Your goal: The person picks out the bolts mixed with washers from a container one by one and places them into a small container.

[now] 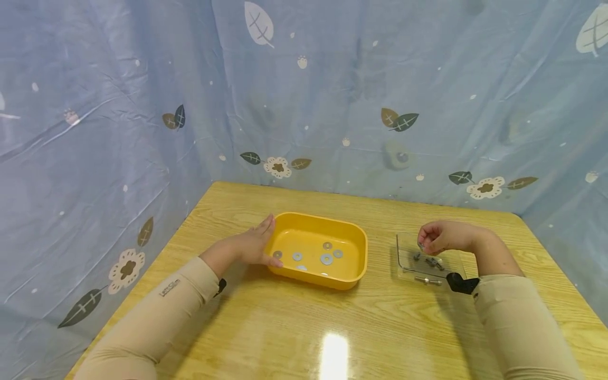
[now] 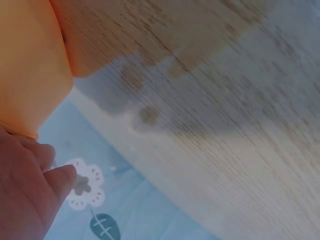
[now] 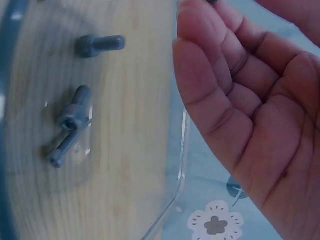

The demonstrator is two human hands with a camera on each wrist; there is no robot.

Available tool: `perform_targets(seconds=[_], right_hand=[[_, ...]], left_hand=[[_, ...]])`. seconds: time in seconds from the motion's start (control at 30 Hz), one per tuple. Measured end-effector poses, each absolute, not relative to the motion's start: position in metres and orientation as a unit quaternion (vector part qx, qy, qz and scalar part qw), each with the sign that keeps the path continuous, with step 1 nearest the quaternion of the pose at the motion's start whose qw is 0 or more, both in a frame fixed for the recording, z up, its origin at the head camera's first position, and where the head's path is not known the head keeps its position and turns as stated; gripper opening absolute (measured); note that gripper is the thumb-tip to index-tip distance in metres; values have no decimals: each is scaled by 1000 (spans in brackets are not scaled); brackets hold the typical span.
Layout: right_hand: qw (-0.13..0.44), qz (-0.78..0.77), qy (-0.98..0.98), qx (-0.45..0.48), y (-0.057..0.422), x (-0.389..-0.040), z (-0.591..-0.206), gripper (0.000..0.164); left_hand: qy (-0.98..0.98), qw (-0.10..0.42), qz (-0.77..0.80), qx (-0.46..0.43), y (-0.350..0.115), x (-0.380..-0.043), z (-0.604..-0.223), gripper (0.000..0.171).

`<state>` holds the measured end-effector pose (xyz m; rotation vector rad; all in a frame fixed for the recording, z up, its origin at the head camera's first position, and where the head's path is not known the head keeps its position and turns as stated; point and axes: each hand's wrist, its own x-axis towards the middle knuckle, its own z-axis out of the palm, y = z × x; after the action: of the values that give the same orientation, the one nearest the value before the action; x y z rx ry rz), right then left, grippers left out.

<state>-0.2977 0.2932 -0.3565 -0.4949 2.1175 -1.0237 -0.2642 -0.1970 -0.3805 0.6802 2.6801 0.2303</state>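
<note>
At the left end of a yellow tray (image 1: 309,278), my left hand (image 1: 249,245) grips the rim, with the thumb at the near corner and the fingers toward the far one. Several flat metal washers (image 1: 326,258) lie on the tray's floor. My right hand (image 1: 439,237) is over a clear plastic box (image 1: 406,243) and pinches a small dark screw, mostly hidden by the fingertips. Inside the box are several socket-head screws (image 3: 102,44), lying loose. A lighter metal pin-like piece (image 1: 427,281) shows at the box's near edge; I cannot tell whether it lies inside.
Everything stands on a wood-grain table (image 1: 266,327). A pale blue curtain (image 1: 332,105) with leaf and flower prints hangs behind and at the sides. Bare tabletop separates the tray from the clear box, and a bright light reflection shows near the front.
</note>
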Motion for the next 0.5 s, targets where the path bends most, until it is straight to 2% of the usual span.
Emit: perform_targets(seconds=[0.23,0.5], right_hand=[[373,-408,811,-189,298,-294,-367,23],[339,-384,840,-181,297,-295,-360,34]], left_hand=[[948,190,76,244,-193,-268,-382,119],[951,186,76,235,-197,-265,-383,119]])
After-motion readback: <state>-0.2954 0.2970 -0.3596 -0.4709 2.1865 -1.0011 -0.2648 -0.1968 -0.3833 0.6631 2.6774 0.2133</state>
